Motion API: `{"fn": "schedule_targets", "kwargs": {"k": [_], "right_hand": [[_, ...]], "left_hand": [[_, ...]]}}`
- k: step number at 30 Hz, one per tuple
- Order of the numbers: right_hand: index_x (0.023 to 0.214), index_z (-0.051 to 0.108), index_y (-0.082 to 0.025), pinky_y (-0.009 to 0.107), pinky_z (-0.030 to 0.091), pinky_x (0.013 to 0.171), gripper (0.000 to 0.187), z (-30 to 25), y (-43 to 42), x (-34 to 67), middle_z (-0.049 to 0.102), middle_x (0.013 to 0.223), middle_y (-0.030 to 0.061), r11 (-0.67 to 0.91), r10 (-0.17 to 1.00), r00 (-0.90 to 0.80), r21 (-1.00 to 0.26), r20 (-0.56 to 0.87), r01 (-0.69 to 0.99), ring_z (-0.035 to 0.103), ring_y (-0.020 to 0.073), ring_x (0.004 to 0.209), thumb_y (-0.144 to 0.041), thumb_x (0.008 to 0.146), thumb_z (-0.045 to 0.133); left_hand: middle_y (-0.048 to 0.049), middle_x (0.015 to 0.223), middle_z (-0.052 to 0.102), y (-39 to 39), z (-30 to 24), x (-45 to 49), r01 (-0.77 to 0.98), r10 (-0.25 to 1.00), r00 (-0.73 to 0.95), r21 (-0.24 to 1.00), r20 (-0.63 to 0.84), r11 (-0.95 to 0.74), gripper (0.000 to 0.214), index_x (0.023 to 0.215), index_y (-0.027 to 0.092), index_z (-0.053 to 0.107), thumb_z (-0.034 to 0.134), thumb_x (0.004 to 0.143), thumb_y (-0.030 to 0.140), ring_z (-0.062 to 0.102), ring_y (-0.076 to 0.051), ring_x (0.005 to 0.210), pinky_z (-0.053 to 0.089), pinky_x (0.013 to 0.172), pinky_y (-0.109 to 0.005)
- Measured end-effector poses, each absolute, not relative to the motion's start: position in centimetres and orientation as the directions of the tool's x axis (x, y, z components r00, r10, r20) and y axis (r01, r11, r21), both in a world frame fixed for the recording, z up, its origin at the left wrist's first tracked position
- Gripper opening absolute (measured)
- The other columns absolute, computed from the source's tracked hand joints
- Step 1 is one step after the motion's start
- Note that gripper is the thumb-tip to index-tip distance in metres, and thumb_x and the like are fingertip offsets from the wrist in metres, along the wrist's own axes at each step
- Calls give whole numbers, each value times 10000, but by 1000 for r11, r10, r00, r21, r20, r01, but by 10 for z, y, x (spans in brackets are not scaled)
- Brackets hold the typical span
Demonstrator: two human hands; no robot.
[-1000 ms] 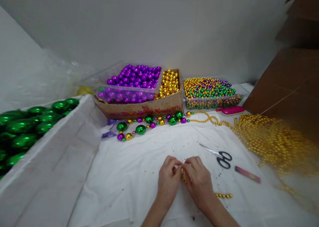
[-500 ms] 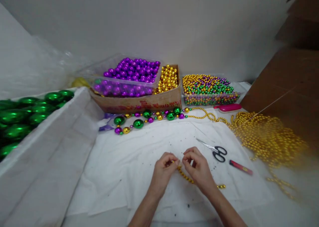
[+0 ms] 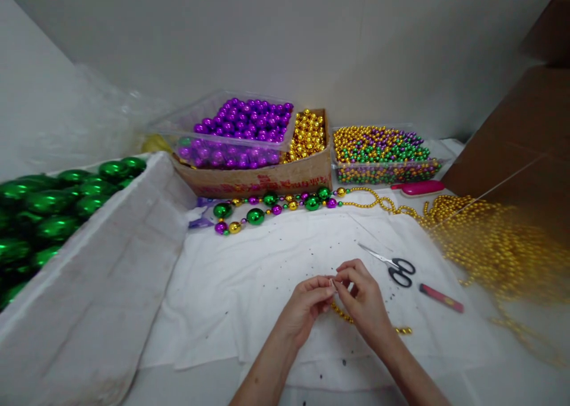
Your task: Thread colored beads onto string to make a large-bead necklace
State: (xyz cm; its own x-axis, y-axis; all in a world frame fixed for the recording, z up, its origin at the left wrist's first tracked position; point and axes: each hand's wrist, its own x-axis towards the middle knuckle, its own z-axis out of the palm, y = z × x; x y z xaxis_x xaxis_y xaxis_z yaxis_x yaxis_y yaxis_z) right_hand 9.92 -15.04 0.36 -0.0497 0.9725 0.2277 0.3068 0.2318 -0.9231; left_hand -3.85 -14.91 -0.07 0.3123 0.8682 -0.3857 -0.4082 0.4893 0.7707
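A short string of small gold beads (image 3: pixel 342 313) hangs from the fingertips of my left hand (image 3: pixel 305 305) and passes behind my right hand (image 3: pixel 363 296). Its far end shows beyond the right wrist, on the white cloth. Both hands are closed in a pinch, thumbs and forefingers meeting over a tiny pale bit that I cannot name. What the right fingertips grip is too small to tell. Black-handled scissors (image 3: pixel 394 266) lie partly spread to the right of my hands. Beside them rests a red lighter-like stick (image 3: pixel 440 298).
Behind lie a large-bead necklace (image 3: pixel 255 216), a cardboard box (image 3: pixel 262 182) with purple and gold beads, and a clear tub (image 3: pixel 387 173) of mixed beads. A white foam box (image 3: pixel 107 275) of green balls stands left. Gold bead strands (image 3: pixel 485 234) and a pink-handled tool (image 3: pixel 423 187) lie right.
My hands have come together, their fingertips now meeting where a small gap was. The view has shifted slightly, so the surroundings sit a little farther right.
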Motion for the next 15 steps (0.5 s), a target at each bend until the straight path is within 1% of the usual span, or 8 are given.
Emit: {"fn": "schedule_targets", "kwargs": {"k": [4, 9, 12, 15], "right_hand": [[804, 595, -192, 244, 438, 617, 153, 1, -156, 100, 522, 928, 36, 252, 967, -56, -911, 248, 326, 550, 150, 823, -69, 815, 505], [912, 630, -196, 267, 469, 660, 181, -2, -163, 104, 540, 995, 60, 290, 955, -67, -856, 290, 427, 557, 174, 888, -100, 846, 492], [982, 628, -190, 297, 483, 708, 202, -4, -164, 105, 550, 1009, 75, 354, 928, -89, -782, 362, 513, 553, 192, 913, -110, 857, 491], [988, 626, -169, 330, 479, 745, 198, -6, -164, 105, 565, 969, 89, 424, 877, -101, -659, 469, 621, 546, 203, 897, -113, 880, 470]], "left_hand": [[-23, 636, 589, -150, -2, -35, -455, 846, 271, 714, -459, 533, 156, 710, 104, 654, 748, 638, 205, 521, -91, 602, 369, 541, -187], [-33, 697, 632, -151, -4, -30, -496, 865, 185, 716, -466, 492, 175, 708, 108, 666, 775, 619, 211, 575, -109, 647, 444, 615, -214], [-29, 716, 639, -153, -4, -26, -514, 889, 148, 735, -433, 443, 151, 705, 110, 676, 761, 642, 217, 578, -110, 669, 463, 650, -225], [-34, 712, 651, -154, -2, -22, -490, 899, 126, 761, -420, 425, 139, 708, 114, 685, 738, 672, 237, 579, -115, 672, 470, 667, -234]]}}
